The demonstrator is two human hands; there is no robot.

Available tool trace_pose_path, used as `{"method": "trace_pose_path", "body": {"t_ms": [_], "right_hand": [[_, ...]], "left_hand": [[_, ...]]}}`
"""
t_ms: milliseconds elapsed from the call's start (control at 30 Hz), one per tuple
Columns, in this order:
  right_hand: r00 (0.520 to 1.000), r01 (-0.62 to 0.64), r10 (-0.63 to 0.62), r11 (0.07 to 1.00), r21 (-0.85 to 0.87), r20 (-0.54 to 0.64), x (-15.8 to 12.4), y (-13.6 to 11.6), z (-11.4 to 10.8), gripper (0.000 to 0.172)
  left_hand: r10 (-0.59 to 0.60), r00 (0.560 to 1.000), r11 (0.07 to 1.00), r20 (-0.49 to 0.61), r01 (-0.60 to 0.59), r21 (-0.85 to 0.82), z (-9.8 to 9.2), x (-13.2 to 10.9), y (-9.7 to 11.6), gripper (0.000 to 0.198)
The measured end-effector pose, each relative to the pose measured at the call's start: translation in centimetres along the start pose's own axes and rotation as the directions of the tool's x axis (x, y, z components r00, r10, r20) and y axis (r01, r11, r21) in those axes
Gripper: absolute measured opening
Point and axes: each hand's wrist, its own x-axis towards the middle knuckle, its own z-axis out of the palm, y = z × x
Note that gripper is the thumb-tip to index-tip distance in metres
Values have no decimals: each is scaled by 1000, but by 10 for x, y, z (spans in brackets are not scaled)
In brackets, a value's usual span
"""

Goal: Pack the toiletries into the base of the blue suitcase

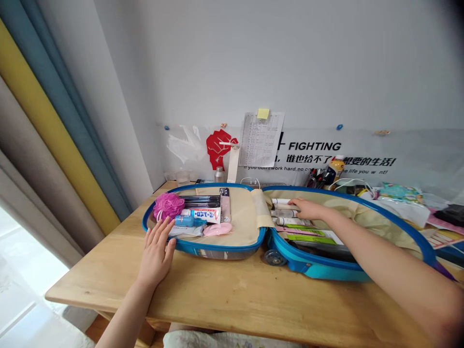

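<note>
A small blue suitcase [232, 249] lies open on a wooden table [224, 299]. Its left half holds a pink bath pouf [167, 205], a white toothpaste tube [203, 214], a small blue bottle [188, 221], a pink soap-like piece [216, 229] and dark packets. My left hand [156, 252] lies flat with fingers spread against the left half's front rim, just below the pouf. My right hand [307, 208] reaches into the right half, fingers curled over a white tube [284, 208] among several tubes and green and pink boxes [308, 233].
Clutter crowds the table's back right: a yellow-capped bottle [335, 169], pens, cables, a teal packet [400, 192]. A small metal bottle [219, 174] stands behind the case. Curtains [47, 135] hang at the left. The wall carries a poster and a pinned paper sheet [260, 139].
</note>
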Motion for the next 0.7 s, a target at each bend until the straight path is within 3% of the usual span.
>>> {"method": "trace_pose_path", "body": {"t_ms": [133,433,600,700], "right_hand": [[999,3,-4,1000,15,32,6,6,3,60],[998,38,-37,999,26,-51,10,5,-1,37],[980,11,3,997,72,-197,-4,1,-24,32],[953,16,20,993,119,-301,-8,-16,-46,37]], "left_hand": [[3,1000,1000,-3,-3,-1,1,0,-1,47],[-2,1000,1000,-2,2,1,0,0,1,47],[-3,1000,1000,-3,3,-5,-1,1,2,46],[-7,1000,1000,2,7,-15,-1,1,2,45]]}}
